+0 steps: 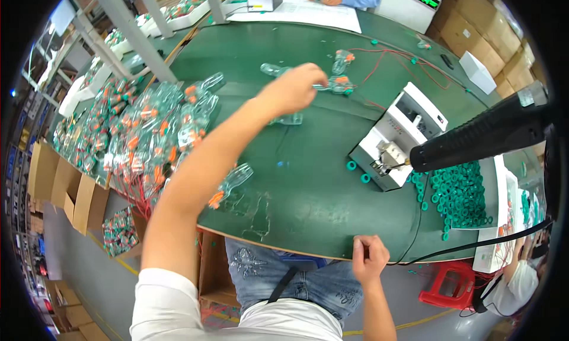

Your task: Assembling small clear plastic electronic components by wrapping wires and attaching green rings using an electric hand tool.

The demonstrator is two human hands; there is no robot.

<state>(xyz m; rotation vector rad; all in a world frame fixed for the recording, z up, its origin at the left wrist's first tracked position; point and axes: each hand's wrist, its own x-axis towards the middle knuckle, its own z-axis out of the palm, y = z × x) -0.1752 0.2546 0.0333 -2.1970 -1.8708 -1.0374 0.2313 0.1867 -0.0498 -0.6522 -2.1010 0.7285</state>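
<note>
At the far left, open cardboard boxes (56, 184) stand beside the green desk (320, 193). A large heap of clear bottles (153, 120) with orange parts spreads over the desk's left side, red wires hanging from its near edge. Right of the heap, near the front edge, a single clear bottle (238, 176) lies with its orange end toward the person.

The left hand (293, 89) reaches across the middle of the desk, its fingers bent and drawn together, tips close to a clear bottle with an orange part (341, 86); whether they grip it, I cannot tell. Another bottle (342, 61) lies just beyond that one.

Farther right, the right hand (370, 257) is at the desk's front edge, fingers curled in; I cannot tell whether they enclose anything. Beyond it stands a white machine (377, 140), with a thick black handle (483, 139) reaching toward it. At the right, many green rings (459, 190) lie in a pile.
</note>
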